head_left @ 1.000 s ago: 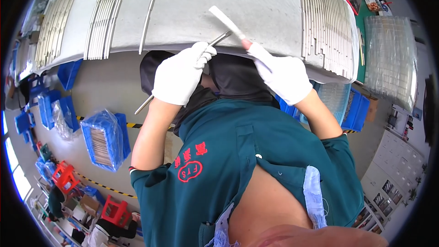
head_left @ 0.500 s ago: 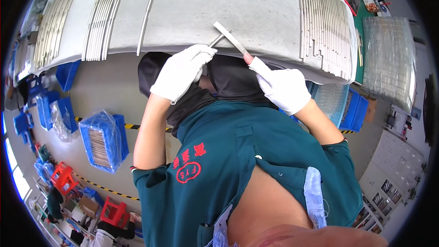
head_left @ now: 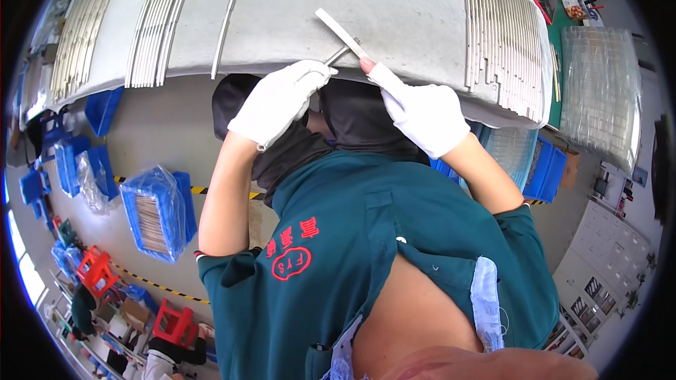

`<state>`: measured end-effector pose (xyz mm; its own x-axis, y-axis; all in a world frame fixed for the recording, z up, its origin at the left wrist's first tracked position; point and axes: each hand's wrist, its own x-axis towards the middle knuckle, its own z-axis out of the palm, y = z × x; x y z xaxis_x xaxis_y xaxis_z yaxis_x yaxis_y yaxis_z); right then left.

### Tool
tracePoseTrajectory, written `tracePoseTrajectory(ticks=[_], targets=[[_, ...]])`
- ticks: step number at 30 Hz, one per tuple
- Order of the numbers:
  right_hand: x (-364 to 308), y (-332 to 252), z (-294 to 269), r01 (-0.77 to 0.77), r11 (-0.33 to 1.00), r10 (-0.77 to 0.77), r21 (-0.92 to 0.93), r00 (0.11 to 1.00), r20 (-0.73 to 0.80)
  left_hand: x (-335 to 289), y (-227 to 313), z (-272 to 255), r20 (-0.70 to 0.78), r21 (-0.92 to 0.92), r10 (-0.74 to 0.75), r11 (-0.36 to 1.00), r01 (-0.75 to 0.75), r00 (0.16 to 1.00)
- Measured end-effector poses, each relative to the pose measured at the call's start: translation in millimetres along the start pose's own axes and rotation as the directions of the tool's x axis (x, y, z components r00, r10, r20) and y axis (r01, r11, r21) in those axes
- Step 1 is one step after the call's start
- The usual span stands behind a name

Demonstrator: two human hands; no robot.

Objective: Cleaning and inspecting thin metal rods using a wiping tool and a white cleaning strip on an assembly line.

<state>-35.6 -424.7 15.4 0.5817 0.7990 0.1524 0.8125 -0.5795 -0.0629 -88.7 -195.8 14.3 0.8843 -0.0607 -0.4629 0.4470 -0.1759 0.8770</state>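
Note:
My left hand [head_left: 276, 103], in a white glove, is closed on a thin metal rod [head_left: 338, 55] whose end points up and to the right over the table's near edge. My right hand [head_left: 428, 114], gloved too but with a bare fingertip showing, grips a flat pale stick [head_left: 336, 29] that looks like a file or sanding stick. The stick slants up and left and crosses the rod near the rod's far end. Whether the two touch is hard to tell. Much of the rod is hidden inside my left hand.
The table [head_left: 303, 0] has a pale grey cover. Metal rods [head_left: 158, 21] lie in rows at its left, with one single rod [head_left: 231, 17] apart. More rods [head_left: 503, 42] lie at the right, near a plastic-wrapped stack [head_left: 598, 95]. A blue crate [head_left: 156, 214] stands on the floor.
My right hand has moved left and slightly up, sliding the stick up and left across the rod. My left hand has risen a little, still holding the rod.

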Motion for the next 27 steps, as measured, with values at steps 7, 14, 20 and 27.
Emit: tracePoseTrajectory(ticks=[7,14,20,27], targets=[[-16,3,-8,-0.039,0.998,0.034,0.043,0.994,0.102,1,-6,-1,0.005,0.028,0.071,0.997,-0.071,0.997],[-20,4,1,-0.031,0.999,0.031,0.031,0.999,-0.013,1,-7,-4,0.051,0.302,0.263,0.916,-0.265,0.964],[-8,13,10,-0.003,1.0,0.004,0.019,0.999,-0.044,0,-4,-2,0.042,0.279,0.208,0.937,-0.211,0.977],[-26,10,-1,-0.031,0.999,0.03,0.045,0.999,0.028,-1,-1,-1,-0.004,0.139,0.076,0.988,-0.075,0.997]])
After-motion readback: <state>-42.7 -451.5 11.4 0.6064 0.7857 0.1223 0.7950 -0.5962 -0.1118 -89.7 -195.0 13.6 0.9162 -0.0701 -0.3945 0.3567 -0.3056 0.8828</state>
